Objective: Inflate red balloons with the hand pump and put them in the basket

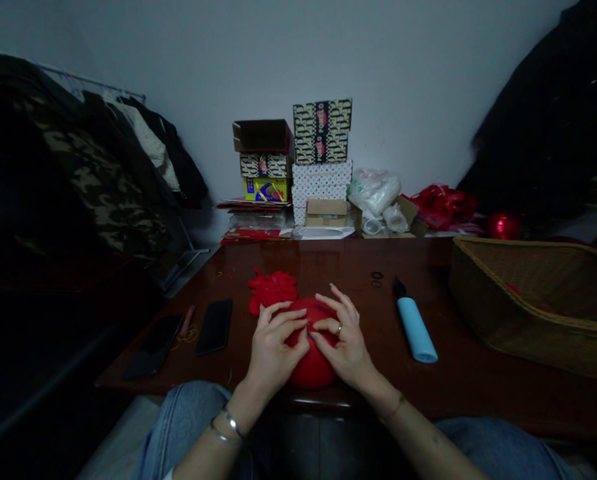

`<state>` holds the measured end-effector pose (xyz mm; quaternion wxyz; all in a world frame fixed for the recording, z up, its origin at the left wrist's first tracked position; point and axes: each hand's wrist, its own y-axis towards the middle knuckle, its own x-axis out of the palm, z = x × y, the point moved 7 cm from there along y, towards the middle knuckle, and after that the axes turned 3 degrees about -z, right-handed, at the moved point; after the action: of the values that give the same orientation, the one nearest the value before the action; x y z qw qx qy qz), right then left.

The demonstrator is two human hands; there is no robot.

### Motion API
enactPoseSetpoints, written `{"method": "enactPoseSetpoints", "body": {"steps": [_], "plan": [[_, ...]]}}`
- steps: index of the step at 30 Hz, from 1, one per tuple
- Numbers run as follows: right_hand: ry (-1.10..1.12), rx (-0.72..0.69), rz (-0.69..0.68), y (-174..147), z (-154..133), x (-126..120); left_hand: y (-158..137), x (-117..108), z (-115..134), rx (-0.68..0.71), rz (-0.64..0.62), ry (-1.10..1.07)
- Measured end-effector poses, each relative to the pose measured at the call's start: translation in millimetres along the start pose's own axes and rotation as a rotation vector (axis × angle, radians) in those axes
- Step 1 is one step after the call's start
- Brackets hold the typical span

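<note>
A round, inflated red balloon point(312, 370) rests at the front edge of the dark wooden table. My left hand point(277, 340) and my right hand point(347, 337) meet over its top, thumbs and forefingers pinching at the balloon's neck. The neck itself is mostly hidden by my fingers. Just behind the balloon lies a pile of deflated red balloons point(273, 290). To the right, a light blue hand pump point(416, 330) with a black nozzle lies on its side.
Two dark phones point(214, 327) point(153, 347) lie at left beside yellow rubber bands point(184, 337). Black hair ties point(376, 279) lie behind the pump. A wicker basket point(508, 333) stands at right. Stacked boxes point(322, 133) and plastic bags point(376, 190) line the wall.
</note>
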<state>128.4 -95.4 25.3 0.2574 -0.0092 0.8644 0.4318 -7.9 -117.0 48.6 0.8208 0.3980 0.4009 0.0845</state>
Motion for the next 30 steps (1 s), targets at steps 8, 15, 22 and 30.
{"method": "enactPoseSetpoints", "body": {"steps": [8, 15, 22, 30], "plan": [[0.016, -0.054, -0.069, 5, -11, -3, -3, 2, -9, -0.101, 0.039, -0.079], [0.243, 0.103, -0.066, 3, 7, 3, -2, 3, -13, -0.179, -0.005, -0.186], [0.459, 0.248, -0.025, -4, 20, 12, 1, 4, -14, -0.201, -0.062, -0.235], [0.437, 0.282, -0.097, -6, 16, 18, 4, 10, -15, -0.196, -0.192, -0.301]]}}
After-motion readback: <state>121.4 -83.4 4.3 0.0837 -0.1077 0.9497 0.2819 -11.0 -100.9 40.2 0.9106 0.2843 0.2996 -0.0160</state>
